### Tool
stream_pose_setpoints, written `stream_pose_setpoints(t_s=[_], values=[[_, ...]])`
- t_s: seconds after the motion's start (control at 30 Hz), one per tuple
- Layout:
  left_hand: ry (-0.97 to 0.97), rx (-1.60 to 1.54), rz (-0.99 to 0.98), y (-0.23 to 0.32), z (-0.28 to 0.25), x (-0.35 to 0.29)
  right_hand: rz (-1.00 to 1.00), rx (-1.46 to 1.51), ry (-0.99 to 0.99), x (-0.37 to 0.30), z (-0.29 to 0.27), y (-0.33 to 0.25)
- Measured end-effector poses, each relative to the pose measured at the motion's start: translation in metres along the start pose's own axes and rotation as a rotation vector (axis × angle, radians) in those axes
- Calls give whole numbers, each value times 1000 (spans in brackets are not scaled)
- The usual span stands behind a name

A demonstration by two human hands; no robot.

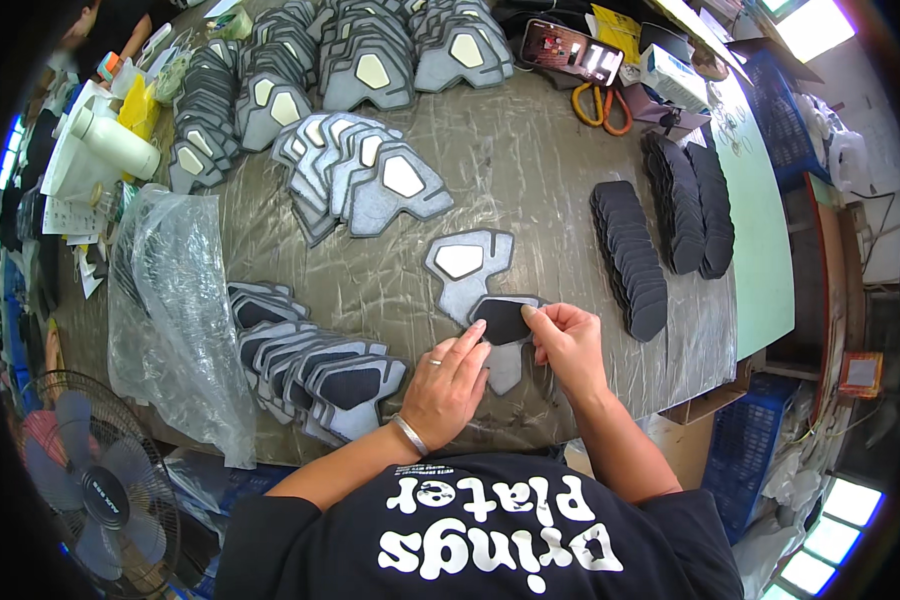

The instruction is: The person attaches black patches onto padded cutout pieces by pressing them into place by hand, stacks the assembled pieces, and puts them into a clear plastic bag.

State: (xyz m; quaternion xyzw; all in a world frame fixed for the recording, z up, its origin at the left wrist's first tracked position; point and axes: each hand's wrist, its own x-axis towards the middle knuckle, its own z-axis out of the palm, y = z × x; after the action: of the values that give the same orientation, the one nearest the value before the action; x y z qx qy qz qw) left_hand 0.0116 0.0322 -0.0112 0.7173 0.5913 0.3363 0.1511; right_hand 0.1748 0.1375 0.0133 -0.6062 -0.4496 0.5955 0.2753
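Observation:
A black fabric patch (503, 322) with angled corners lies over a grey shaped pad (507, 368) on the table in front of me. My right hand (568, 350) pinches the patch's right edge between thumb and forefinger. Laid nearly flat, the fingers of my left hand (448, 388) touch the patch's left edge. Just beyond, and touching this pad, is another grey pad with a white inset (460, 262). To the left, a fanned stack of grey pads with black patches (350, 388) rests near the table's front edge.
Overlapping white-inset pads (402, 178) lie farther off, with more rows behind. Stacked black patches (630, 260) sit to the right. A propped phone (572, 52) and orange-handled scissors (602, 108) are at the back. Clear plastic sheeting (175, 320) and a fan (105, 490) are left.

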Motion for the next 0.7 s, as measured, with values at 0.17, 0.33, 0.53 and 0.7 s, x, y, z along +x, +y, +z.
stream_pose_setpoints(t_s=[0.17, 0.33, 0.53, 0.7], values=[[-26, 46, -5, 0, 2, 1, -7, -31, 1, 1, 0, 1], [-35, 74, -17, 2, 4, 2, 5, -46, 27, 0, 1, 1], [-23, 100, 19, 1, 7, 1, 8, 8, 10, 0, -2, 5], [-39, 146, 29, 1, 7, 2, 26, 16, 37, -2, -1, 2]])
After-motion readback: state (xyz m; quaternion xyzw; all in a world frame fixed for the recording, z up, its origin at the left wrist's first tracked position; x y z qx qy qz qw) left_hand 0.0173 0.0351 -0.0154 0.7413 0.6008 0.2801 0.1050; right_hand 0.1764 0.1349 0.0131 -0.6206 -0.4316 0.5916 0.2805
